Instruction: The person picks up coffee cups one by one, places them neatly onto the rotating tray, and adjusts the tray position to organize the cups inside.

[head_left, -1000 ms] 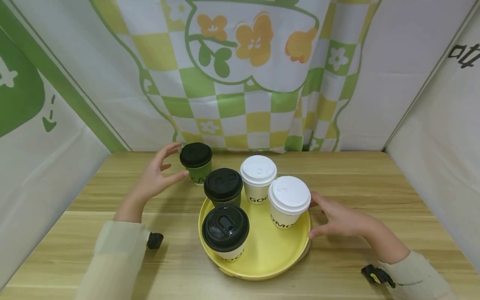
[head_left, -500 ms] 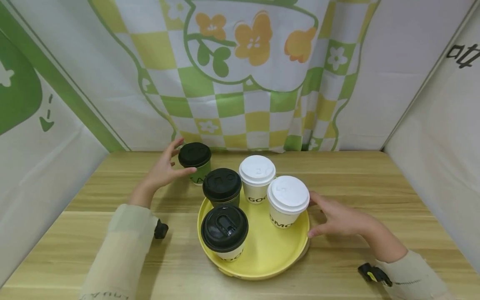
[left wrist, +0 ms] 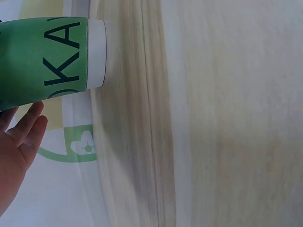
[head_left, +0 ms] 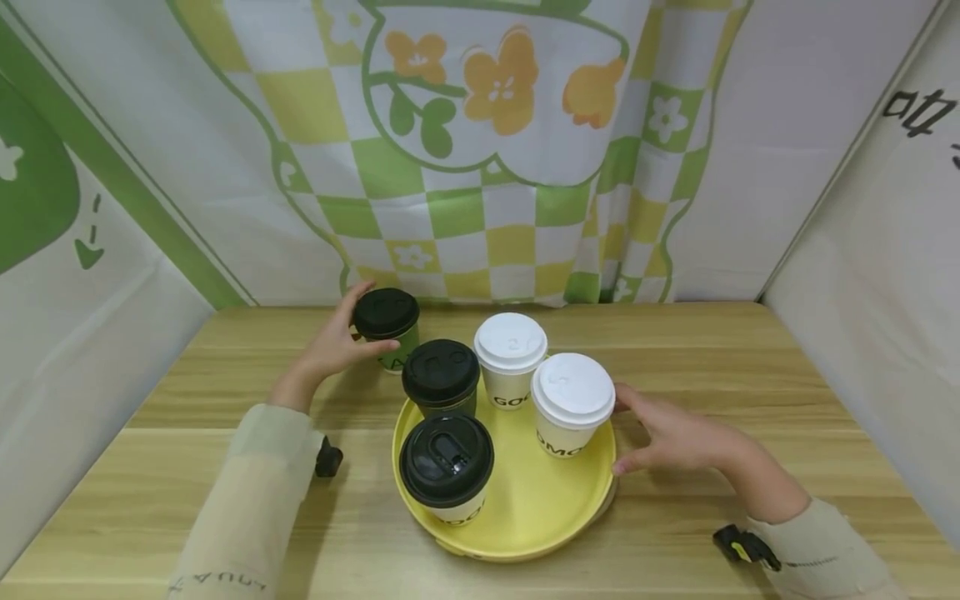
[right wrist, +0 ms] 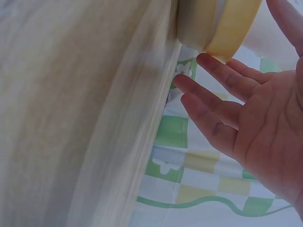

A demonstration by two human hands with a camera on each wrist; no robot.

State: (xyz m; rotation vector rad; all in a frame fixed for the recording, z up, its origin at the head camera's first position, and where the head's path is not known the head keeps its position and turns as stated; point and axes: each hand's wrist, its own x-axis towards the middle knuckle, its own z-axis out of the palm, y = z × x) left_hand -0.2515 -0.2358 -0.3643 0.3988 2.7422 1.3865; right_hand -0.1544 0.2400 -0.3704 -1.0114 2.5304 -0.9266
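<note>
A paper cup with a green sleeve and black lid [head_left: 386, 313] stands on the table, just off the tray's back left. My left hand [head_left: 330, 343] is beside it, thumb across its front and index finger by the lid; in the left wrist view the other fingers [left wrist: 34, 130] are extended by the green sleeve [left wrist: 57, 61]. My right hand [head_left: 678, 433] is spread at the right rim of the round yellow tray [head_left: 536, 508], thumb at the rim. In the right wrist view its fingers [right wrist: 213, 125] are extended, some near the tray's edge [right wrist: 232, 28].
On the tray stand two white-lidded cups [head_left: 511, 342] [head_left: 573, 390] and two black-lidded cups [head_left: 440, 372] [head_left: 447, 461]. A patterned curtain [head_left: 487, 200] hangs behind the wooden table [head_left: 712, 358], with pale cloth walls at both sides.
My left hand has moved right, towards the green cup, bringing its thumb across the cup's front. My right hand and the tray stay about where they were; the view shifts slightly.
</note>
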